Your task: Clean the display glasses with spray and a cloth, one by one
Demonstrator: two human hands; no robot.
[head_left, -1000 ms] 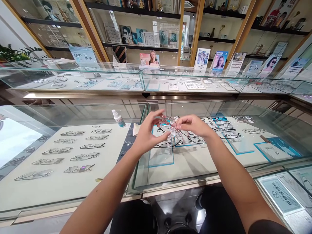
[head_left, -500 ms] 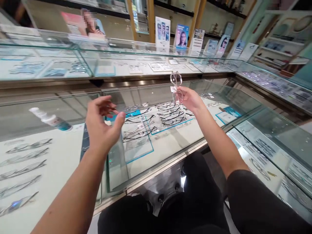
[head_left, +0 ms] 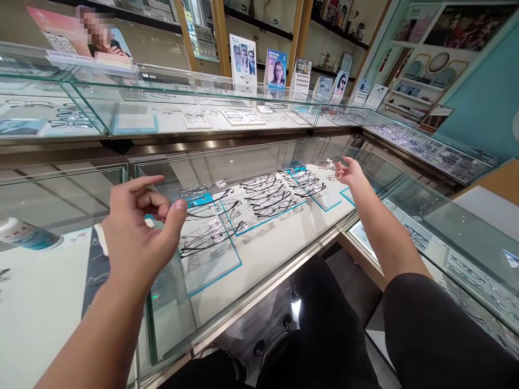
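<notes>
My left hand (head_left: 140,224) hovers over the glass case. Its index finger is stretched out, the other fingers are loosely bent, and nothing is in it. Below it, black-framed eyeglasses (head_left: 213,213) lie on a blue-edged white tray (head_left: 214,275). My right hand (head_left: 349,172) reaches over the far right of the case with fingers curled and one fingertip raised. Its fingertips are near thin, pale eyeglasses (head_left: 324,163). Whether a frame is still between these fingers cannot be made out. More dark eyeglasses (head_left: 270,197) lie in rows between my hands.
At the left stands a white bottle with a blue label (head_left: 30,233). A raised glass showcase (head_left: 162,113) runs along the back, with advertising cards (head_left: 243,62) on top. Another glass case (head_left: 430,243) adjoins at the right. My legs are below the metal front edge (head_left: 259,302).
My right hand has moved to the right and lost its raised pose; the clear round eyeglasses it held are no longer distinctly visible. The view has turned right. My left hand stays open.
</notes>
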